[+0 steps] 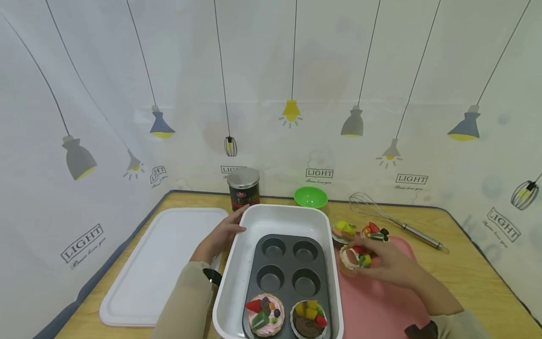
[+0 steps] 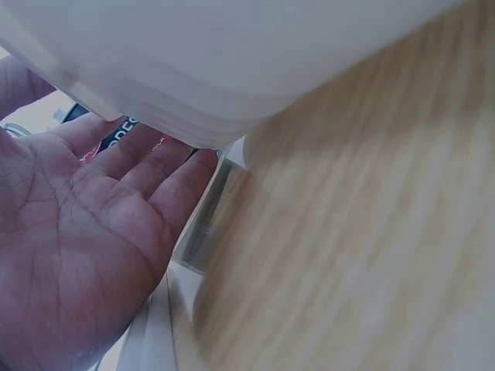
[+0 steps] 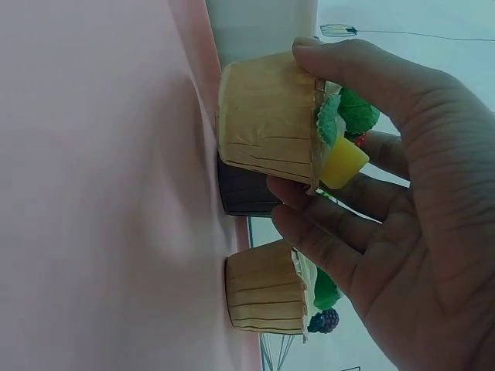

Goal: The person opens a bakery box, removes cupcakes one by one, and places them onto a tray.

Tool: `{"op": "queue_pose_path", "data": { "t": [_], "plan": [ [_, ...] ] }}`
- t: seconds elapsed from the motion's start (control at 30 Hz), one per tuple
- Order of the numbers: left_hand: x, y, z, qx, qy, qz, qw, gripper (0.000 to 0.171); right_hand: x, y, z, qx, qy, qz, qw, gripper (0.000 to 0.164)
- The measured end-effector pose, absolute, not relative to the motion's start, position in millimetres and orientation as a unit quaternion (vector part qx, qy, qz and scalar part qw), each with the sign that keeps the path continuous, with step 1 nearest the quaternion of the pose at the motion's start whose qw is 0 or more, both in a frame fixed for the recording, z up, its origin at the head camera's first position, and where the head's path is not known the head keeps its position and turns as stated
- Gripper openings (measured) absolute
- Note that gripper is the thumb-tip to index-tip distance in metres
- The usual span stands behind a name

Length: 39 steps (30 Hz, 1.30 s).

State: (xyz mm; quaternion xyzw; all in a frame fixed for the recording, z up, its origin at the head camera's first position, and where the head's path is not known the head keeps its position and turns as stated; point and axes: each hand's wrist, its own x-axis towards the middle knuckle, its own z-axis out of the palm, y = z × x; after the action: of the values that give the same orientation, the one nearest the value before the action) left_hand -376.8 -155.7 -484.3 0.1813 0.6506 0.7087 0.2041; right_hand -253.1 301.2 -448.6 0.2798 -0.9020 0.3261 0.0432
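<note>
My right hand (image 1: 395,266) pinches a cupcake (image 3: 267,120) in a beige paper cup by its upper edge, with leaves and a yellow piece on top. It is close over the pink board (image 1: 381,306), beside the white tub (image 1: 283,217). My left hand (image 1: 218,240) touches the tub's left side, its fingers extended along the outside wall. Inside the tub lies a dark muffin pan (image 1: 288,267). A pink cream cupcake (image 1: 267,320) and a chocolate-topped cupcake (image 1: 308,325) sit in its nearest cups; the other cups are bare.
At the back of the pink board stand a yellow-topped cupcake (image 1: 344,230) and a strawberry-topped cupcake (image 1: 375,231). A whisk (image 1: 406,227) lies behind them. Behind the tub are a green bowl (image 1: 311,197) and a lidded tin (image 1: 243,188). A white board (image 1: 165,263) lies left.
</note>
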Motion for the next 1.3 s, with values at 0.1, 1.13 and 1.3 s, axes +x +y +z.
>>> {"op": "queue_pose_path", "data": {
  "t": [0.1,1.13,1.3],
  "plan": [
    [-376.5,-155.8,-484.2,0.18,0.652,0.707,0.205,0.084,-253.6,301.0,-451.7,0.28,-0.904,0.322,0.04,0.061],
    [-375.5,-156.7,-483.3,0.165,0.666,0.7,0.199,0.084,-255.6,296.5,-457.0,0.315,-0.892,0.318,0.066,0.052],
    [-374.9,-155.4,-482.0,0.174,0.658,0.704,0.204,0.084,-256.4,297.9,-457.7,0.306,-0.898,0.31,0.065,0.052]
  ]
}}
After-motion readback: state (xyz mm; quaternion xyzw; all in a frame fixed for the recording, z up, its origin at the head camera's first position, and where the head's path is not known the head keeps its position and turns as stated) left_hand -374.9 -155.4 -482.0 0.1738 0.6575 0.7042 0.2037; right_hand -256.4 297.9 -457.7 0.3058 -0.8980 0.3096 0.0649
